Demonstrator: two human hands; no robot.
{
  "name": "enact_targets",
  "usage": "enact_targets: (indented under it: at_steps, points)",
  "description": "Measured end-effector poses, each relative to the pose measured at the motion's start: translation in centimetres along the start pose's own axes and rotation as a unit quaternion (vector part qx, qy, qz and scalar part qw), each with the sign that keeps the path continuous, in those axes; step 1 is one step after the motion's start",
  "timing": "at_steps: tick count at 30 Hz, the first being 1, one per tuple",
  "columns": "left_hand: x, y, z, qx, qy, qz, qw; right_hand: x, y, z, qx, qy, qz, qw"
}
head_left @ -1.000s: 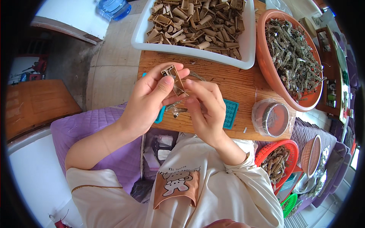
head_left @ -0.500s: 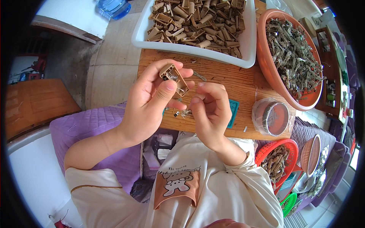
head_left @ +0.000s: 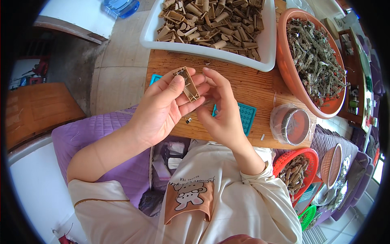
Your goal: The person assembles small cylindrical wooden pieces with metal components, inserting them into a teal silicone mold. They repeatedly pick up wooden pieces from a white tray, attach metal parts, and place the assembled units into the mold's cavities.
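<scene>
The left hand clamps a hollow, oblong brown box near the left edge of the grained wooden table; whether the right hand grips, I cannot tell.

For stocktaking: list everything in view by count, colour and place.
Table: 1, brown, centre
Casing: 1, brown, centre, above table
Bin: 1, white, top centre
Parts: many, brown, in bin
Basin: 1, orange, right of bin
Strands: many, greyish, tangled in basin
Mats: 2 visible, teal, on table
Metal bit: 1, shiny, on table
Tub: 1, pinkish, right end of table
Large basket: 1, red, lower right
Pieces: many, brown, in large basket
Tilted basket: 1, pink, right of large basket
Small basket: 1, green, far lower right
Side table: 1, brown, far left
Quilted pad: 1, purple, left
Bottle: 1, blue, upper left
Shirt: 1, cream, lower centre
Left hand: 1, bare, holding casing
Right hand: 1, bare, beside casing
</scene>
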State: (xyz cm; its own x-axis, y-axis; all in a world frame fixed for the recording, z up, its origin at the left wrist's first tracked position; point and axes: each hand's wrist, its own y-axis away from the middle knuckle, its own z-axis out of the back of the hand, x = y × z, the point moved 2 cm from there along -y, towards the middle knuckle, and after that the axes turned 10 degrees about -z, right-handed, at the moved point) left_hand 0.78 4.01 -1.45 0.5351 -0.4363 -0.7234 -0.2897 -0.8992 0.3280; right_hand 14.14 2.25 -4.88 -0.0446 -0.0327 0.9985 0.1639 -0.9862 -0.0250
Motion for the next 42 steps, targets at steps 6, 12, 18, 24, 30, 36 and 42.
enact_targets:
  at_steps: [6, 12, 18, 24, 30, 36, 42]
  points:
    - [0.3, 0.3, 0.0, 0.029, -0.114, -0.023, 0.993, -0.4, 0.0, -0.1, -0.001, -0.147, -0.028, 0.989]
    - [1.0, 1.3, -0.2, 0.076, -0.283, -0.091, 0.952, -0.4, -0.3, -0.9, -0.036, -0.051, -0.035, 0.997]
    - [1.2, 1.2, -0.1, 0.069, -0.260, -0.074, 0.960, -1.4, -0.2, -1.4, -0.037, -0.086, -0.035, 0.995]
    - [0.8, 0.5, 0.6, 0.017, -0.125, 0.007, 0.992, -2.0, -0.2, -1.4, 0.040, -0.192, -0.127, 0.972]
    - [-0.4, 0.2, 0.2, 0.002, -0.130, -0.017, 0.991, -2.2, 0.1, -1.8, 0.036, -0.243, -0.081, 0.966]
    - [-1.2, 0.3, -0.3, 0.053, -0.207, -0.084, 0.973, -1.8, 0.4, -1.5, 0.017, -0.168, -0.096, 0.981]
    - [-1.0, 0.5, -0.3, 0.063, -0.191, -0.101, 0.974, -1.6, 0.4, -2.1, -0.008, -0.186, -0.105, 0.977]
